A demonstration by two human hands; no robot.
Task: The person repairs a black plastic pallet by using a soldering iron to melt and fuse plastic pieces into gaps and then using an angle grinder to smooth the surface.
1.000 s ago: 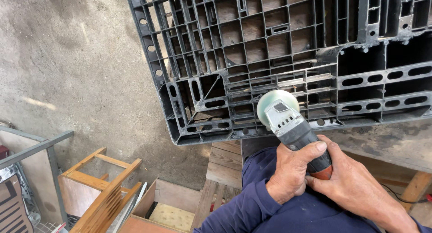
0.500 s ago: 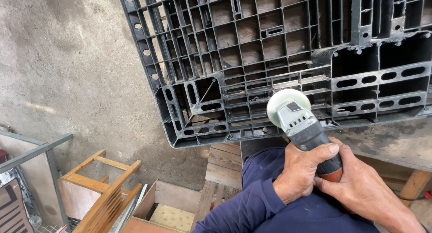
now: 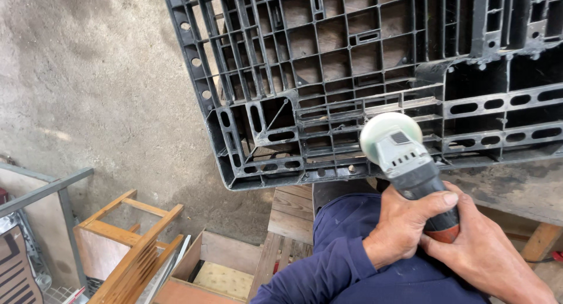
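— That big dark grey ribbed plastic pallet (image 3: 375, 75) hangs its corner out past the tabletop (image 3: 516, 183), over the bare concrete floor (image 3: 88, 93). If you lean on that corner, I think it could tip or slide away from you.

— And the tool?

— The small angle grinder with the grey head and round pale disc (image 3: 399, 148) sits right at the pallet's near edge ribs, disc against or just off them; I can't tell which. Those ribs are thin and close-set. Should the disc catch in a slot, the grinder may kick back towards your lap, and your blue-clad leg (image 3: 352, 251) is directly below it.

— My grip?

— Your left hand (image 3: 404, 228) is wrapped fully closed round the grinder's black body, thumb over the top. Your right hand (image 3: 484, 251) is closed behind it at the red rear end, partly covering the left. Both are bare, so hot plastic chips could sting them. The wooden frame (image 3: 129, 233) and open cardboard box (image 3: 205, 269) below would catch anything dropped.
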